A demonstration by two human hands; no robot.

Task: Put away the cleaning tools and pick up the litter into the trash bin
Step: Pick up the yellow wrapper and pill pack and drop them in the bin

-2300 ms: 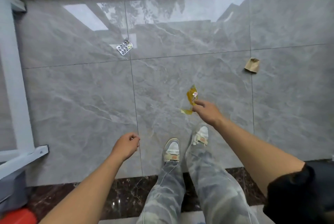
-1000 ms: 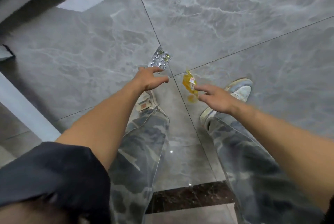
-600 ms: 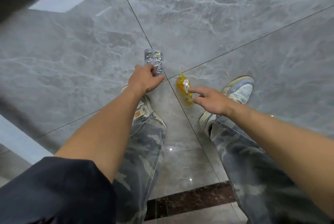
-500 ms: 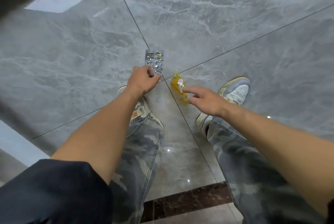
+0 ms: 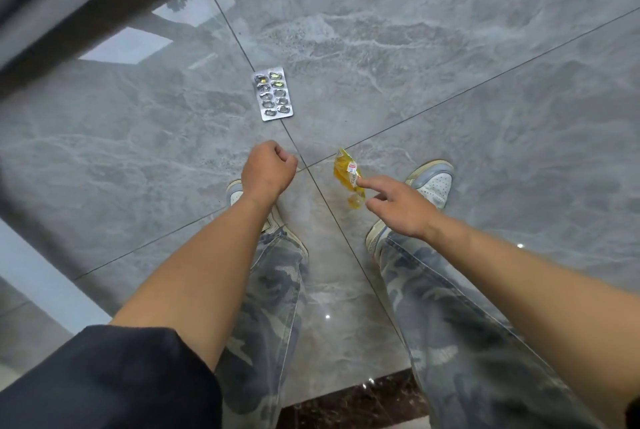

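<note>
The flat silver foil blister pack [image 5: 273, 93] with a few yellow pills left lies on the glossy grey marble-look floor tile [image 5: 450, 58], at twelve o'clock from our left hand [image 5: 268, 170] and apart from it. That hand is curled into a loose, empty fist. We would uncurl it, reach forward, and slide a fingertip under one edge, since so flat a sheet likely resists a straight pinch. Our right hand [image 5: 398, 207], at three o'clock of the left, pinches a crumpled yellow plastic wrapper [image 5: 349, 176] between forefinger and thumb. Nothing blocks the reach; no trash bin shows.
</note>
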